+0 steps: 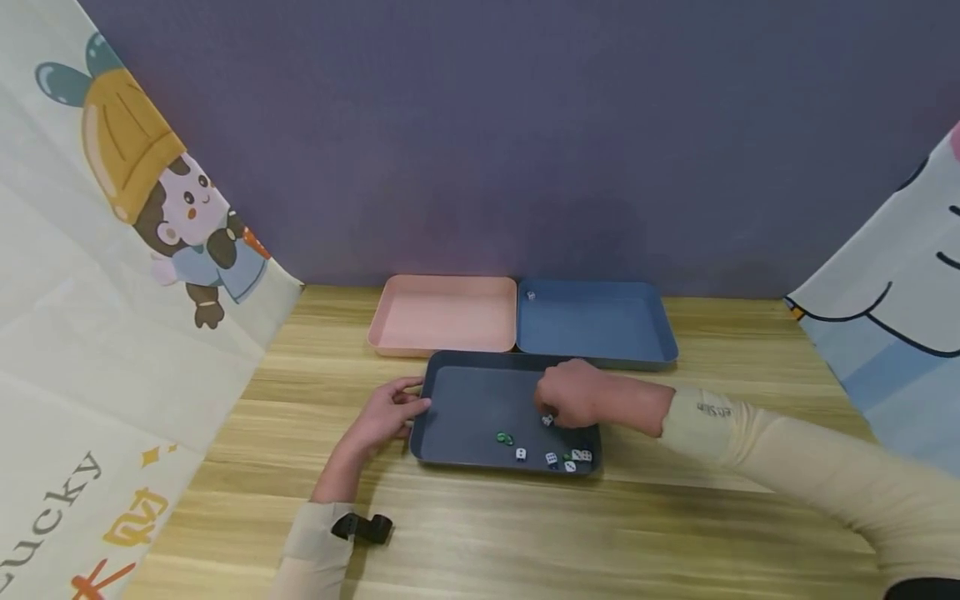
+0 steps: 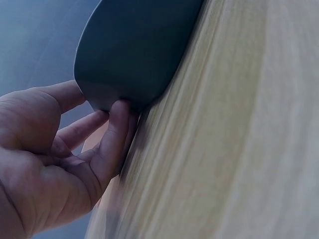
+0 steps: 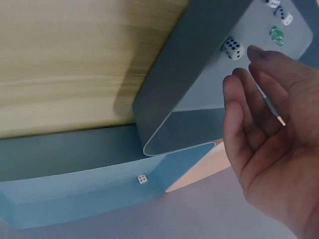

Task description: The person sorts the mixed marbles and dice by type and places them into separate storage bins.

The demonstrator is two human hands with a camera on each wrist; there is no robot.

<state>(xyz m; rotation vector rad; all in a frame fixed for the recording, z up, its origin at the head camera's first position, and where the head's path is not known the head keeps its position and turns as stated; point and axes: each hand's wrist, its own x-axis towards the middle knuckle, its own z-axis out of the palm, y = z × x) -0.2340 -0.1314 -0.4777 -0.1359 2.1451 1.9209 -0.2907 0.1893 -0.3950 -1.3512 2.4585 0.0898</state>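
Note:
My left hand (image 1: 390, 412) holds the left side of a dark grey tray (image 1: 465, 359), its thumb over the rim and other fingers against the outer wall (image 2: 129, 55). Over the right half of that tray is my right hand (image 1: 576, 393), fingers bent and thumb apart from them. Just by its fingertips lies a white die with dark dots (image 3: 233, 48); a small gap shows between die and thumb in the right wrist view. More white dice (image 1: 521, 454) and small green translucent pieces (image 1: 504, 437) are scattered along the tray's near side, mostly toward the right corner.
Behind the grey tray stand a pink tray (image 1: 442, 348) and a blue tray (image 1: 600, 321), side by side. One die (image 1: 531, 295) sits in the blue tray's far left corner. A purple-grey wall (image 1: 480, 150) rises behind the wooden table (image 1: 465, 533); printed cloths flank both sides.

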